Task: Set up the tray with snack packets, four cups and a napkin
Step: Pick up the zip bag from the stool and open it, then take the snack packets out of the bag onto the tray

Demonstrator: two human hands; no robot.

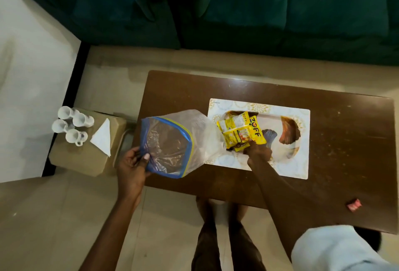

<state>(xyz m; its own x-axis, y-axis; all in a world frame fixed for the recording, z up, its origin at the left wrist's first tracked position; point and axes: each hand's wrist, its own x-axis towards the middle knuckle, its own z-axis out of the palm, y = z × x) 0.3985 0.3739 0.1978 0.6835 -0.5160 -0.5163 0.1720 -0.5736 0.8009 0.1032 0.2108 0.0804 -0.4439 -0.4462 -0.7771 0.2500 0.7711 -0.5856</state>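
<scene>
A white patterned tray (300, 162) lies on the brown table (345, 152). Yellow snack packets (241, 132) rest on the tray's left part, and my right hand (258, 153) grips their near edge. My left hand (133, 162) holds the open mouth of a clear zip bag (170, 145) with a blue rim, at the table's left end. Several white cups (72, 125) stand on a cardboard box (86, 156) to the left of the table, with a folded white napkin (102, 139) beside them.
A dark green sofa (237, 7) runs behind the table. A small red wrapper (354, 205) lies near the table's front right edge. My feet (224, 208) stand on the tiled floor at the table's near side.
</scene>
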